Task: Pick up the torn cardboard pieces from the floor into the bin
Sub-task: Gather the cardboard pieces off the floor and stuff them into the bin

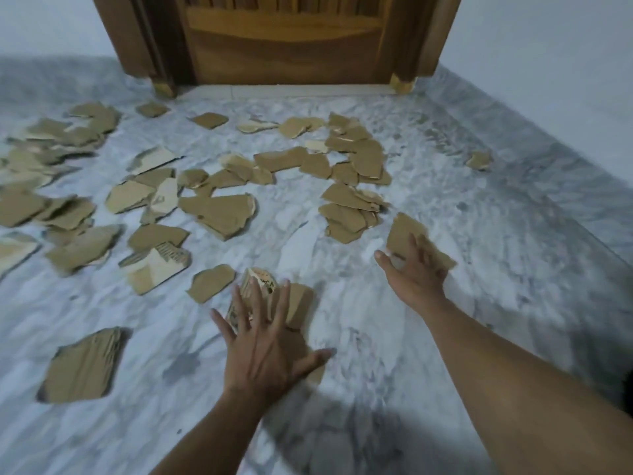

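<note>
Several torn brown cardboard pieces lie scattered over the grey marble floor [394, 337]. My left hand [267, 351] rests flat with fingers spread on a small stack of cardboard pieces [298, 303] near the middle. My right hand [414, 272] lies on another cardboard piece [406, 234] further right, fingers over its lower edge and thumb out to the left. A large single piece [84, 366] lies at the lower left. No bin is in view.
A wooden door [284, 42] in a wooden frame stands at the far end. Pale walls run along the left and right. One lone cardboard scrap [479, 160] lies near the right wall. Dense piles of pieces [51, 156] cover the left side.
</note>
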